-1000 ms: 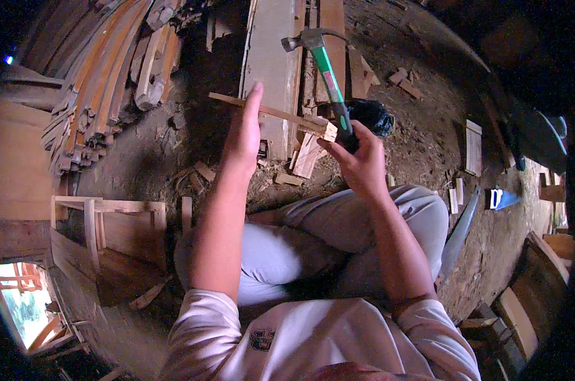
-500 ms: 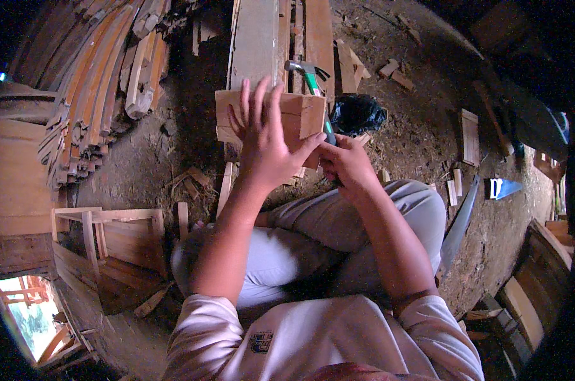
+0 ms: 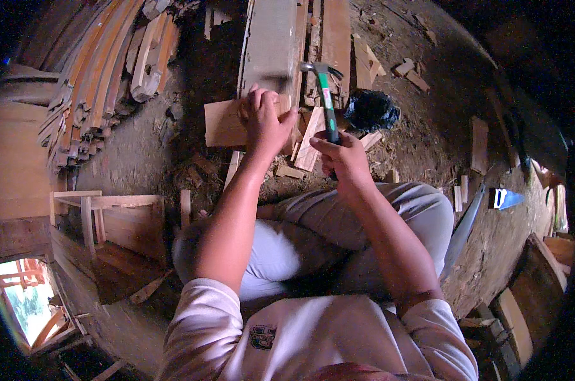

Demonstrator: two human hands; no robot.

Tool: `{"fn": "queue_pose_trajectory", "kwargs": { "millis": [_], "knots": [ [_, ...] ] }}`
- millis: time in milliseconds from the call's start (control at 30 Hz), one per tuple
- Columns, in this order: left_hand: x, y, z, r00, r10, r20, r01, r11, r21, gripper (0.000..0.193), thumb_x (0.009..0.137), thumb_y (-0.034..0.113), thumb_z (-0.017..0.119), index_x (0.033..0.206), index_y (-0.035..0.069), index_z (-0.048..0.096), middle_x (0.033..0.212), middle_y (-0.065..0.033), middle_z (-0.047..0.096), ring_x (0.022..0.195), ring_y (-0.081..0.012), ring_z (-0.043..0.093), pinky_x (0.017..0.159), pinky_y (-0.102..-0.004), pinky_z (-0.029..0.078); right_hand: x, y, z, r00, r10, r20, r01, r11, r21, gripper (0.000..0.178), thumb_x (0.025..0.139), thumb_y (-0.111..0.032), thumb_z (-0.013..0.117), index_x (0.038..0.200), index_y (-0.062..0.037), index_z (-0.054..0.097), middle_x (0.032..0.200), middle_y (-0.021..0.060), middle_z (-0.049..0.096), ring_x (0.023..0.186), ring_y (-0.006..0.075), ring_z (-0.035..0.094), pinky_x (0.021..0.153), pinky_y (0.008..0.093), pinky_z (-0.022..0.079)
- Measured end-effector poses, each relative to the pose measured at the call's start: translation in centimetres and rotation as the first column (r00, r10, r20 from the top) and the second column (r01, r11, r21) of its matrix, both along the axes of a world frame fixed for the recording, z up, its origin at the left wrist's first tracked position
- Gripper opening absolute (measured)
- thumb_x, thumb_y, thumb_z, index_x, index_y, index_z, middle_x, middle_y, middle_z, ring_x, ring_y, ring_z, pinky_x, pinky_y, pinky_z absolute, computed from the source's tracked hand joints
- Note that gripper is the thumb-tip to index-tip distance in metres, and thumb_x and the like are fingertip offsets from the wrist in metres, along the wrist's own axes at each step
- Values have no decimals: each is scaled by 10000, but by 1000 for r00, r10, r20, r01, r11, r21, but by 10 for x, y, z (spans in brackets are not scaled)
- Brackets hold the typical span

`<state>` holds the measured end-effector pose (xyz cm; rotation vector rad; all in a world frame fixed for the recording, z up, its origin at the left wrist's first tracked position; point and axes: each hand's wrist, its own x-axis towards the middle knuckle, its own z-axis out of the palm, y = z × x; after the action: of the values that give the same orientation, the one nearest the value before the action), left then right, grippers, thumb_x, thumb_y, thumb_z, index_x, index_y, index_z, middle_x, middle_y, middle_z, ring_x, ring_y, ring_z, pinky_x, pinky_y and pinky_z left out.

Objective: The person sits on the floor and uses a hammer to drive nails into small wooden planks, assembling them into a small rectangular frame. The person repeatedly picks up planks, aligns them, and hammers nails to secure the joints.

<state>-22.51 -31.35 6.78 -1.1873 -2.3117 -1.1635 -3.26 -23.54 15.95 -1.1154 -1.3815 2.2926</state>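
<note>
My right hand (image 3: 346, 160) is wrapped round the dark grip of a claw hammer (image 3: 327, 101). The hammer's handle is green and black, and its metal head points away from me. My left hand (image 3: 266, 122) is closed, its fingers bent over a wooden block (image 3: 224, 124) in front of my crossed legs. The hand covers the middle of the block, and its right end is partly hidden. Behind the block runs a long greyish plank (image 3: 266, 47). The hammer is apart from the block, to its right.
Stacked timber strips (image 3: 100, 76) lie at far left, above an open wooden box frame (image 3: 125, 222). A black plastic bag (image 3: 371, 111) and wood offcuts (image 3: 310, 140) sit near the hammer. At right are a handsaw blade (image 3: 463, 235) and a blue saw (image 3: 508, 199).
My left hand's spread fingers have curled over the block, which now sits tilted and further left. The hammer, in my right hand, has come away from the block.
</note>
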Motion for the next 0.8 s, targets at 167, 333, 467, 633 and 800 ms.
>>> {"fn": "queue_pose_trajectory", "kwargs": {
  "millis": [167,333,467,633,800],
  "knots": [
    [4,6,-1,1000,29,6,-28,993,-117,602,770,390,821,1208,57,576,1327,-147,515,1398,-399,401,1125,-591,316,4,9,-1,992,-123,3,123,992,-39,186,893,-115,771,976,-60,613,664,-58,456,514,68,391,475,270,317],
    [47,11,15,875,427,-229,-484,797,-363,911,861,541,696,1486,-60,416,1572,-217,345,1495,-395,290,1148,-641,252,8,16,-9,992,-122,-45,121,993,-18,168,923,-150,755,943,-70,609,650,-64,468,506,66,390,459,276,303],
    [59,-1,16,939,329,-97,-337,833,-439,872,949,440,581,1549,-100,252,1650,-254,201,1538,-411,201,1178,-659,170,5,7,-6,994,-80,-69,81,997,19,174,936,-170,749,937,-73,605,639,-68,462,494,59,373,445,274,282],
    [22,-9,18,980,107,-167,-172,876,-451,832,918,410,645,1559,-13,325,1641,-224,248,1527,-408,224,1203,-636,155,7,2,1,1000,-10,-1,10,997,75,203,950,-213,732,936,-79,581,687,-51,466,529,67,401,481,267,349],
    [24,-6,25,972,149,-180,-215,870,-443,796,915,445,664,1560,74,380,1606,-201,315,1519,-379,254,1201,-627,184,7,5,-3,999,-27,-35,31,992,126,208,967,-218,728,992,-38,627,631,-42,482,484,77,421,440,280,333]
  ]
}}
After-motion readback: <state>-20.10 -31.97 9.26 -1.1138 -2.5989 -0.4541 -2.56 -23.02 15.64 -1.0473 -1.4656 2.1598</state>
